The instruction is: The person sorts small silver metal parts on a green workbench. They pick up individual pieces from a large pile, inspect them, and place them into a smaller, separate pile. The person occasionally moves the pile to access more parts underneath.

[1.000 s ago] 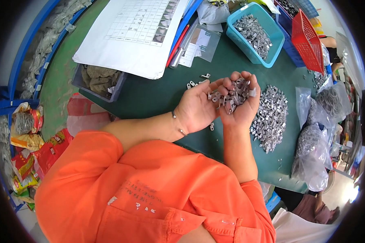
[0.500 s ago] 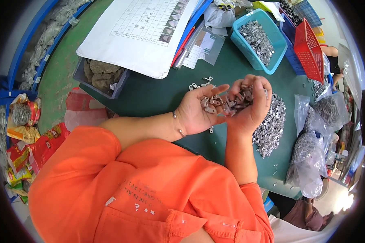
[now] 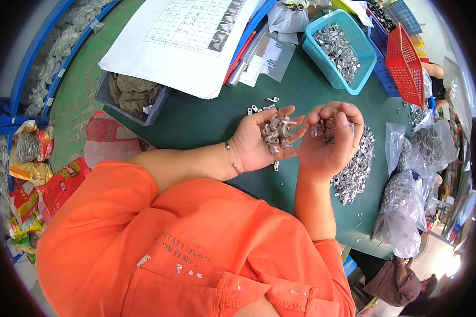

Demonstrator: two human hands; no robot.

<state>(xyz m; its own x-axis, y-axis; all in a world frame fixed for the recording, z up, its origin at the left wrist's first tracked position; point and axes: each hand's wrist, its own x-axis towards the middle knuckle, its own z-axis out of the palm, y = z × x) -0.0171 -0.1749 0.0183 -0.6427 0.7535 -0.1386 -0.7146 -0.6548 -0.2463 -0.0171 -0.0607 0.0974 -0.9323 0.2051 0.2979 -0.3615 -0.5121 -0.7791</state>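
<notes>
While left hand (image 3: 247,145) cradles metal pieces (image 3: 274,136), right hand (image 3: 324,157) clasps more; teal basket (image 3: 321,67): metal parts; bin (image 3: 155,110): brown material (image 3: 129,87)

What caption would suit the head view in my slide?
Left hand and right hand hold small metal parts over a green table.

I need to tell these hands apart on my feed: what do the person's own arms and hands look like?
The left hand and right hand are both ungloved. A metallic bracelet shows two rounded ends on the left wrist; none shows on the right. Both arms come out of short orange sleeves.
</notes>
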